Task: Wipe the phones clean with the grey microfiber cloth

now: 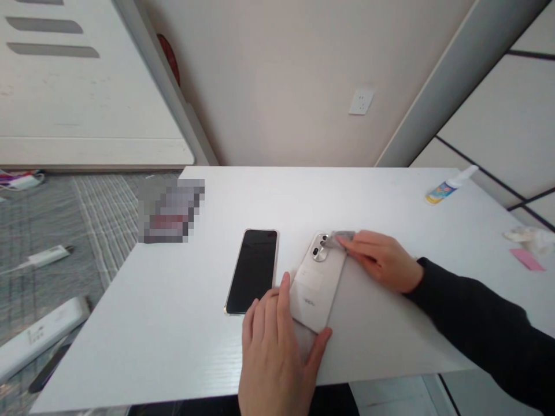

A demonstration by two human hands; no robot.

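Note:
A white smartphone (310,292) lies back side up on the table, its round camera bump at the far end. My left hand (277,352) grips its near end, index finger along the left edge and thumb at the bottom right corner. Pinched in the closed fingers of my right hand (384,260) is a small grey cloth (338,238), pressed against the phone's top right corner beside the lenses. Left of it lies a second phone (254,271), dark screen up, in a clear-edged case; the fingers of my left hand are close to its lower right corner.
On the white table (182,346) a small bottle (446,188) with a white nozzle lies at the far right. A pink slip (526,259) and crumpled white material (531,238) are by the right edge. A blurred-out item (173,211) sits at the far left corner. A power strip (43,335) is at left.

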